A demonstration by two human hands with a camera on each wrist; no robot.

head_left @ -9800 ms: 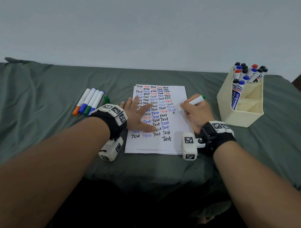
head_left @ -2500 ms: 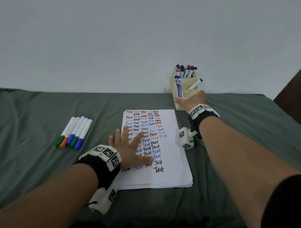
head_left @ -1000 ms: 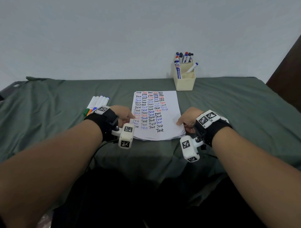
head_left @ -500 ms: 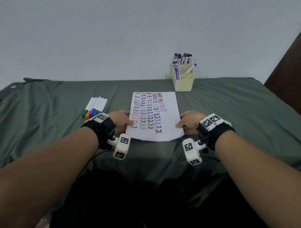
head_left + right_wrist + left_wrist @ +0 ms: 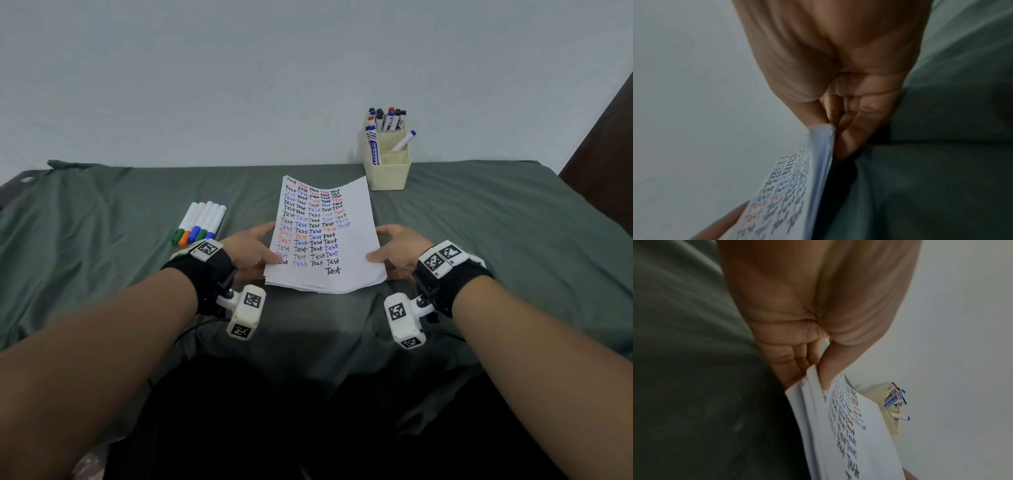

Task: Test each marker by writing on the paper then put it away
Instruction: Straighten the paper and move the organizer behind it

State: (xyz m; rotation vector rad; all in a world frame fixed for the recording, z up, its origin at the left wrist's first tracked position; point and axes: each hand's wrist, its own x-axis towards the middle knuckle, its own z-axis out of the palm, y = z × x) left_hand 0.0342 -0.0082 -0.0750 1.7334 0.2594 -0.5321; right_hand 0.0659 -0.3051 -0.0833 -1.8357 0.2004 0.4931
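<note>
A stack of white paper [image 5: 356, 222], its top sheet covered with rows of "Test" in black, red and blue, is lifted off the green cloth and bowed. My left hand [image 5: 251, 251] pinches its left edge, thumb on top and fingers under, as the left wrist view shows on the paper [image 5: 849, 426]. My right hand [image 5: 395, 248] pinches the right edge of the paper [image 5: 818, 154] the same way. Several capped markers [image 5: 202, 222] lie side by side left of the paper. A cream holder [image 5: 387, 171] with several markers stands at the back right.
Green cloth [image 5: 496, 240] covers the whole table, which ends at a pale wall behind. A dark wooden edge [image 5: 609, 144] shows at the far right. My lap lies dark below the table's front edge.
Both hands have closed on the paper's side edges and lifted the stack, which now bows upward. Before that, the right hand put a blue marker in the holder and came back.
</note>
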